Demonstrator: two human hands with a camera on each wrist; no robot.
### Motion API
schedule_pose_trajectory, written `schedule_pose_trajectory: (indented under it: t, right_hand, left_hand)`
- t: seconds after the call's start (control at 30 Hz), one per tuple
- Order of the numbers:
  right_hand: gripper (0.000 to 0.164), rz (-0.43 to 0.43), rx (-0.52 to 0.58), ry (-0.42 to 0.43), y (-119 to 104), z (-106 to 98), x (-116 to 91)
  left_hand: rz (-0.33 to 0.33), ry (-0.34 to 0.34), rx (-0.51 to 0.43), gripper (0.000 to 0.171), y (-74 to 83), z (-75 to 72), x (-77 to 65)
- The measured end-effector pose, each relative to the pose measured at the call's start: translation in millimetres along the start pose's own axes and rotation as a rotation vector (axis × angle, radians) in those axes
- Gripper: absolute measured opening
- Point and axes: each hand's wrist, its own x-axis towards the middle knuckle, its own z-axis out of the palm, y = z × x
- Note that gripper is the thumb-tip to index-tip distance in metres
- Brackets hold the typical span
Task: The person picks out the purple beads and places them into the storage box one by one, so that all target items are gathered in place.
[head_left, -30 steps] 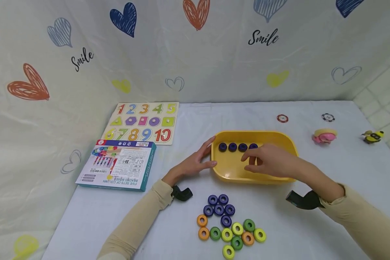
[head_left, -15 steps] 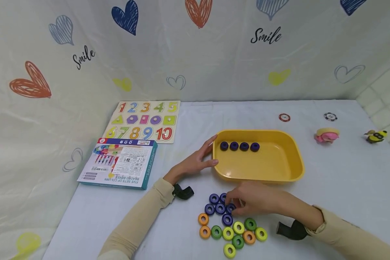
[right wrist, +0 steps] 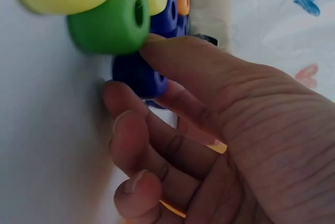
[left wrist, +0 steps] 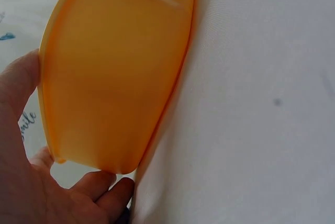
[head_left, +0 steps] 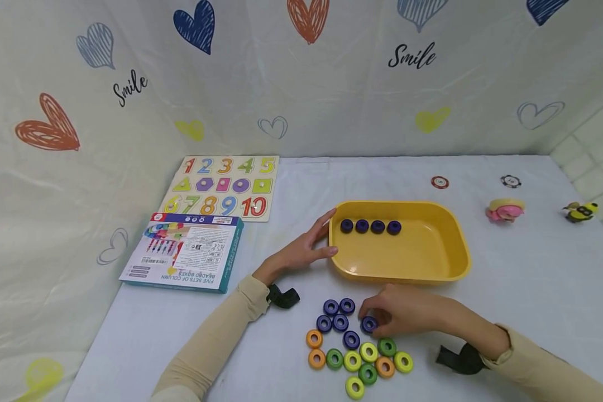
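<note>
My right hand [head_left: 407, 310] pinches a dark purple ring-shaped bead [head_left: 369, 325] between thumb and fingers, low over the table in front of the yellow tray [head_left: 432, 268]. In the right wrist view, that purple bead [right wrist: 137, 76] is tucked beside a green bead [right wrist: 112, 22], and the other fingers are curled below. My left hand [head_left: 301, 251] holds the tray's left end, its thumb on the rim and its fingers around the back corner. The left wrist view shows the tray's outer wall [left wrist: 115, 67] up close. Inside the tray, several purple beads [head_left: 362, 225] form a row along the back.
Loose purple beads [head_left: 340, 322] lie left of the right hand, with orange beads [head_left: 316, 358], green beads [head_left: 334, 359] and yellow beads [head_left: 353, 361] nearer. A flat box [head_left: 181, 254] overlaps a number puzzle board [head_left: 221, 187] at left. Two chips [head_left: 439, 182] and small toys [head_left: 505, 210] sit at right.
My right hand has come out of the tray to the loose beads, taken hold of a purple one and drawn it rightward from its group. The left hand has stayed on the tray.
</note>
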Motion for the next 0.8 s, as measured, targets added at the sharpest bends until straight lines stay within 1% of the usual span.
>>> schedule_pose_trajectory:
  t: [0.13, 0.23, 0.33, 0.4, 0.6, 0.7, 0.8]
  right_hand:
    - [0.028, 0.011, 0.022, -0.003, 4.5, -1.8, -5.2]
    - [0.028, 0.012, 0.054, 0.0, 3.7, -7.3, -10.4]
    - [0.028, 0.009, 0.083, 0.011, 0.3, -19.0, -16.1]
    - [0.028, 0.008, 0.083, 0.033, -2.8, -29.8, -19.6]
    - [0.027, 0.01, -0.006, 0.112, -3.7, -61.7, -21.4]
    - [0.028, 0.011, -0.054, 0.13, 0.3, -73.2, -16.5]
    - [0.031, 0.024, -0.075, 0.125, 4.3, -83.4, -8.1]
  left_hand:
    - [-0.004, 0.0, -0.004, 0.083, 0.1, 0.0, -0.8]
    - [-0.009, 0.003, -0.002, 0.082, 0.0, -0.1, -1.2]
    - [-0.016, 0.009, 0.005, 0.082, -0.1, -0.6, -1.5]
    - [-0.017, 0.012, 0.009, 0.082, 0.4, -1.0, -1.5]
    - [-0.001, 0.004, 0.0, 0.082, 1.8, -1.9, -1.3]
    - [0.007, -0.004, -0.003, 0.082, 2.0, -1.4, -1.3]
    - [0.007, -0.008, -0.002, 0.082, 1.4, -0.6, -1.0]
